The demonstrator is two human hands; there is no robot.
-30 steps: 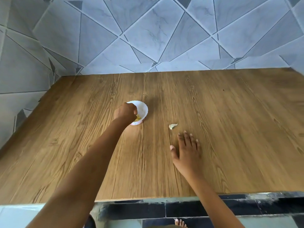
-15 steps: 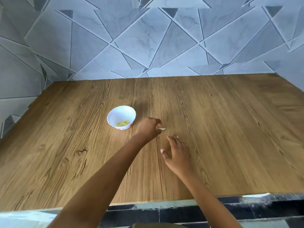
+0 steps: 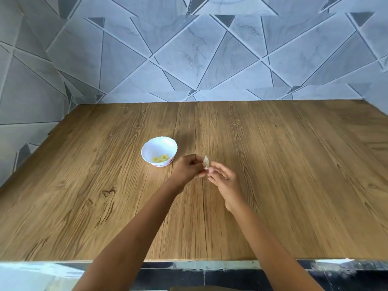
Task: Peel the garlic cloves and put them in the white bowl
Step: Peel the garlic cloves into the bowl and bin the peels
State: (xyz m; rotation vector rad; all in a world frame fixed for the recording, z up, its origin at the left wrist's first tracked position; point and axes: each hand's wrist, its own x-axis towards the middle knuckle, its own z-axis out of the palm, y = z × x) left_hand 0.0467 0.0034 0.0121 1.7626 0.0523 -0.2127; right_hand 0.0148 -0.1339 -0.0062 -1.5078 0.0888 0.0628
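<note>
Left hand (image 3: pixel 187 169) and right hand (image 3: pixel 223 177) pinching one garlic clove (image 3: pixel 206 162) above wooden table (image 3: pixel 294 185); beside them white bowl (image 3: pixel 159 151), yellowish peeled cloves (image 3: pixel 160 158) inside

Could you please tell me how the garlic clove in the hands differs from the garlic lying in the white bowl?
The clove is whitish, apparently unpeeled; the garlic in the bowl is yellow. The clove is one piece pinched between the left hand and right hand; the garlic in the bowl lies loose in several pieces.
</note>
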